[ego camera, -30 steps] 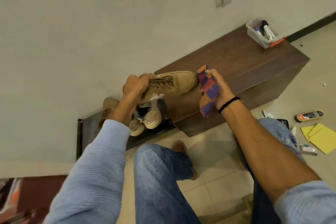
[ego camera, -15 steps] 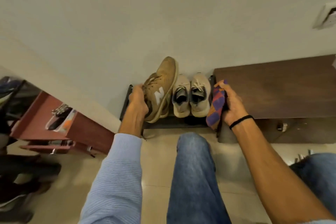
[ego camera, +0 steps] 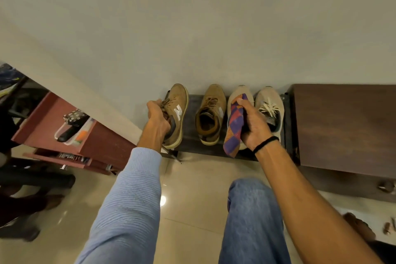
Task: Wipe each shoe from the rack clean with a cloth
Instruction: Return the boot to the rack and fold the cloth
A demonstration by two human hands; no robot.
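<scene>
Wiping seems midway: one tan shoe in hand at the rack.
The left hand curls its fingers round the leftmost tan shoe, tilted on the rack. The right hand grips the cloth over a pale shoe. Four shoes, two tan and two pale; one cloth. Which are already clean, I cannot tell.

A light blue, finely ribbed knit sleeve covers the left arm, its cuff ending at the wrist just behind the grip of the left hand. Just behind the grip of the right hand, a thin black band circles the wrist. Faded blue jeans cover the legs, nearer the body than both grips.
</scene>
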